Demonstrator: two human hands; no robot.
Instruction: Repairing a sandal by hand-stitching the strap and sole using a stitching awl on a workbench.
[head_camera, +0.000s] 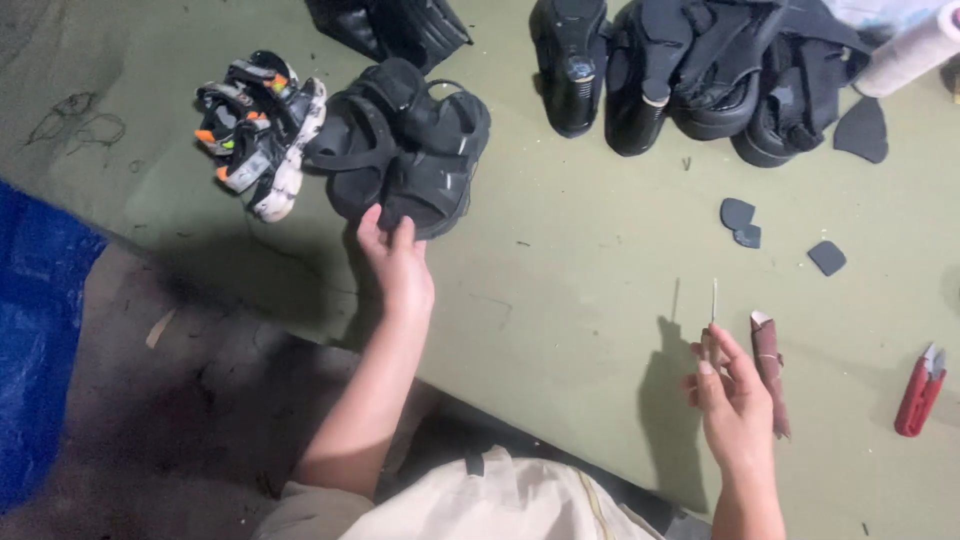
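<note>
My left hand (397, 262) reaches forward and its fingertips grip the near edge of a black strapped sandal (425, 160), which lies on the green table (580, 260) beside a second black sandal (355, 150). My right hand (732, 395) is raised over the table's near right part, pinching a thin metal needle (714, 298) that points upward. A brown rolled stick-like tool (770, 370) lies on the table just right of that hand.
A multicoloured sandal (258, 130) lies at the left. Several black shoes (700, 70) stand along the far edge. Small dark cut pieces (740, 220) and a red-handled cutter (920, 388) lie at the right. A white roll (915, 50) sits top right; blue sheet (35, 330) at left.
</note>
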